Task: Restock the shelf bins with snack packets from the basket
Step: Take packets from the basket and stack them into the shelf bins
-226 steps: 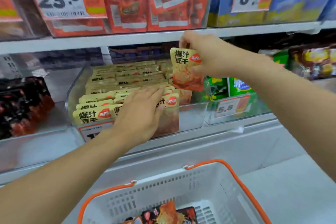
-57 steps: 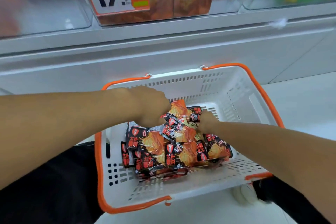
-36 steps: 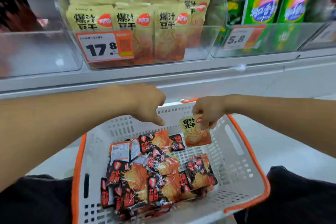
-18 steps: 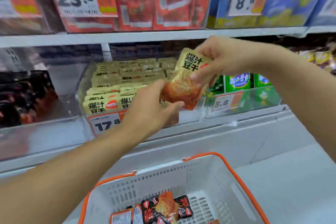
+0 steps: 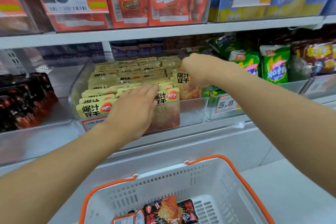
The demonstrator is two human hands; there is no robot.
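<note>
Head view: I am holding my left hand (image 5: 133, 109) flat, fingers straight, pressing the front rows of yellow packets in the clear bin (image 5: 192, 111). My right hand (image 5: 195, 70) is pinching one yellow packet (image 5: 183, 82) and lowering it into the bin's right column. Risk, as I judge it: a tilted packet may catch the bin wall and topple the row. Count: three columns of yellow packets, one packet in hand, one basket (image 5: 209, 178) holding several dark packets (image 5: 169, 209), number unclear.

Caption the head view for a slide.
Right hand slots a yellow packet into the clear bin; left hand presses the front row.
</note>
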